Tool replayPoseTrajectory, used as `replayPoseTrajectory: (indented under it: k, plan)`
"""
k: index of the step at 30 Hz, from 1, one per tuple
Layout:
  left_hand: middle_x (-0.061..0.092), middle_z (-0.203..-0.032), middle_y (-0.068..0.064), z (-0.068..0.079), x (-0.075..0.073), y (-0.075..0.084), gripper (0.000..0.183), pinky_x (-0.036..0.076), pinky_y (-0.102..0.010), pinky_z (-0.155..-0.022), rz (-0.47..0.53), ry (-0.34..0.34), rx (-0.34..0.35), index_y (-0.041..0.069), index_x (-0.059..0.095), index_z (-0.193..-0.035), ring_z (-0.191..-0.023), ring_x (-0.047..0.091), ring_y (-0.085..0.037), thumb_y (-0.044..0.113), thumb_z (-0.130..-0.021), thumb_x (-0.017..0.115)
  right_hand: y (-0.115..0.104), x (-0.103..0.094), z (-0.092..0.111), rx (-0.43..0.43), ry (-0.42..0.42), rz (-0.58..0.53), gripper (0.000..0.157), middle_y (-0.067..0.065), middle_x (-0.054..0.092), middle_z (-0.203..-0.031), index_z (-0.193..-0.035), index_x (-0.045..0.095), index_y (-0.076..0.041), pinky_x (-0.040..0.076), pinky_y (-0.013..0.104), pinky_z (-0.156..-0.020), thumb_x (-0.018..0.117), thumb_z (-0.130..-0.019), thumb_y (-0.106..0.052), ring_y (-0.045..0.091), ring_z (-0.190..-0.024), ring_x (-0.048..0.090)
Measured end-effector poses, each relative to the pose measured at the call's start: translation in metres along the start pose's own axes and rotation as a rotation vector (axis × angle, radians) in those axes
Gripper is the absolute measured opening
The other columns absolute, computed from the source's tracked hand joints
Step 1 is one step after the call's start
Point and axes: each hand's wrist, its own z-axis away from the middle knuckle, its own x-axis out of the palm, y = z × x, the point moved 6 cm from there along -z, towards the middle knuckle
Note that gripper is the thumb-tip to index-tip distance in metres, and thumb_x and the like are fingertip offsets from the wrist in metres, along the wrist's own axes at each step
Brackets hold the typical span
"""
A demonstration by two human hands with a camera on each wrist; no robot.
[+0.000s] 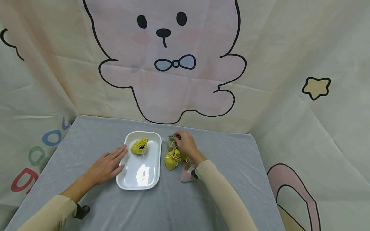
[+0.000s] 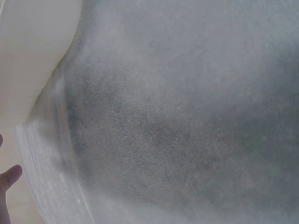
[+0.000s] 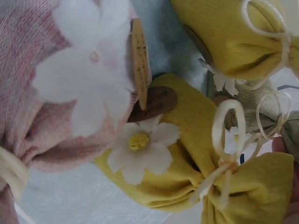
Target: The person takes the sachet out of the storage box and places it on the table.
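My left hand [image 1: 105, 165] lies with straight fingers against the left rim of a white tray [image 1: 122, 183]; its thumb [image 2: 11, 176] shows at the left wrist view's edge. Inside the tray sits a yellow drawstring pouch [image 1: 138, 147]. Right of the tray, my right hand [image 1: 188, 144] pinches the gathered top of a grey-green drawstring pouch [image 1: 171, 143]. Beside it are a yellow pouch [image 1: 172, 159] and a second one [image 1: 184, 157] partly hidden by the hand. A pink pouch [image 3: 88, 112] with a white flower lies nearest the right wrist.
A grey-blue cloth [image 1: 228, 154] covers the table. Behind it hangs a pale curtain [image 1: 268, 106] printed with a bear, and curtain panels close both sides. Small dark straps [image 1: 82, 211] show at the cuffs.
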Motion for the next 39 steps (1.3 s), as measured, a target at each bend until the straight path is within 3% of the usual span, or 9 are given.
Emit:
replayPoseTrajectory:
  k: [8, 16, 20, 25, 30, 39]
  plan:
    - [0.032, -0.159, -0.018, 0.001, 0.001, -0.001, 0.069, 0.042, -0.058, -0.099, 0.007, -0.013, -0.017, 0.001, 0.036, -0.153, -0.140, 0.038, -0.037, 0.032, -0.097, 0.062, -0.005, 0.001, -0.001, -0.012, -0.037, 0.046, 0.032, 0.008, 0.069, -0.120, -0.125, 0.067, -0.005, 0.049, 0.039, -0.096, 0.069, -0.095, -0.017, 0.024, -0.112, 0.064]
    - [0.033, -0.159, -0.018, 0.000, 0.001, 0.000, 0.069, 0.043, -0.057, -0.098, 0.004, 0.001, -0.007, 0.001, 0.037, -0.152, -0.140, 0.040, -0.037, 0.032, -0.096, 0.063, -0.036, 0.000, -0.008, -0.091, -0.093, 0.052, 0.045, 0.008, 0.062, -0.135, -0.136, 0.060, -0.007, 0.042, 0.042, -0.105, 0.070, -0.093, -0.017, 0.027, -0.126, 0.056]
    - [0.033, -0.159, -0.018, 0.001, 0.001, 0.000, 0.069, 0.043, -0.057, -0.097, 0.001, 0.000, -0.006, 0.001, 0.037, -0.152, -0.140, 0.039, -0.037, 0.032, -0.097, 0.062, -0.053, 0.006, -0.011, -0.135, -0.122, 0.052, 0.049, 0.008, 0.060, -0.138, -0.139, 0.057, -0.008, 0.042, 0.039, -0.105, 0.070, -0.094, -0.021, 0.025, -0.125, 0.056]
    - [0.036, -0.157, -0.019, 0.001, -0.001, 0.001, 0.068, 0.045, -0.056, -0.095, 0.014, 0.043, 0.025, 0.000, 0.039, -0.151, -0.137, 0.043, -0.037, 0.030, -0.095, 0.065, -0.071, 0.014, -0.012, -0.165, -0.165, 0.061, 0.057, 0.006, 0.053, -0.146, -0.144, 0.052, -0.010, 0.035, 0.037, -0.112, 0.071, -0.093, -0.025, 0.022, -0.137, 0.047]
    - [0.037, -0.156, -0.020, 0.001, -0.002, 0.002, 0.068, 0.046, -0.056, -0.093, 0.013, 0.067, 0.045, -0.001, 0.041, -0.150, -0.136, 0.044, -0.037, 0.028, -0.094, 0.066, -0.083, 0.025, -0.014, -0.170, -0.205, 0.035, 0.065, 0.003, 0.050, -0.149, -0.147, 0.049, -0.012, 0.034, 0.035, -0.113, 0.075, -0.090, -0.028, 0.021, -0.139, 0.044]
    - [0.036, -0.157, -0.019, 0.001, -0.001, 0.001, 0.068, 0.046, -0.056, -0.093, -0.006, 0.046, 0.028, 0.000, 0.040, -0.151, -0.136, 0.044, -0.036, 0.030, -0.095, 0.065, -0.095, 0.045, -0.010, -0.137, -0.263, -0.018, 0.075, 0.002, 0.049, -0.150, -0.149, 0.047, -0.015, 0.031, 0.033, -0.114, 0.082, -0.084, -0.028, 0.019, -0.140, 0.043]
